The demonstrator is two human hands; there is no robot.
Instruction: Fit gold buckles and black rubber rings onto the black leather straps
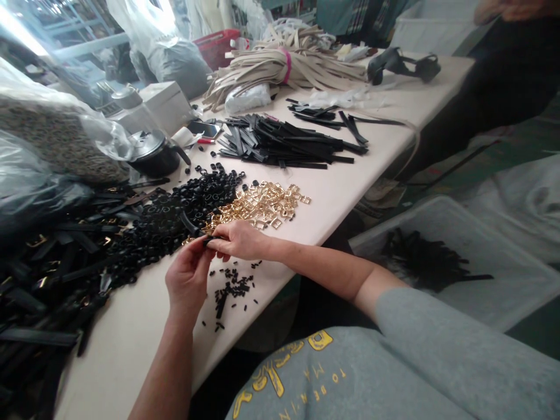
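Note:
My left hand (189,275) and my right hand (238,239) meet over the table, fingers pinched together on a small black strap piece (209,240) held between them. Just behind the hands lies a heap of gold metal buckles (262,205). To its left spreads a pile of black plastic loops (184,213). Several tiny black bits (231,289) are scattered on the cream table (131,344) below my hands.
Black straps (280,142) are stacked mid-table, beige straps (284,64) behind. Finished black straps (39,286) heap at the left. A black kettle (153,153), a phone (203,129) and plastic bags stand at the back left. A white bin (481,233) with black pieces sits right. Another person (503,76) stands far right.

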